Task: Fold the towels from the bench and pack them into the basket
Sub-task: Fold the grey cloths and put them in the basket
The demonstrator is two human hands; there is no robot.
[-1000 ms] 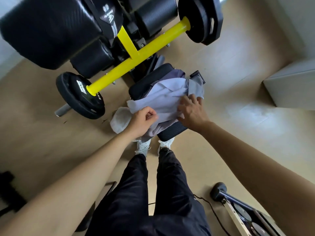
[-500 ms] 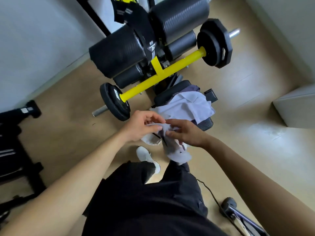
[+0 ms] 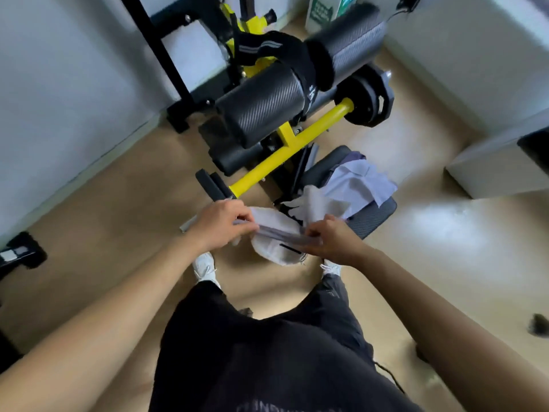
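Both hands clamped on one white towel (image 3: pixel 277 243) held in the air above the shoes, left hand (image 3: pixel 221 226) and right hand (image 3: pixel 332 240) pinching its top edge: fold step, next needs corners matched; lilac towels (image 3: pixel 361 181) wait on bench (image 3: pixel 372 217), basket unseen.

Both hands pinch one white towel (image 3: pixel 277 246) in the air above the floor: the left hand (image 3: pixel 219 226) grips its left edge, the right hand (image 3: pixel 332 242) its right. Beyond the right fingers (image 3: pixel 322 226), more towels (image 3: pixel 359 182) lie heaped on the black bench (image 3: pixel 371 215), beside a yellow bar (image 3: pixel 285 156).
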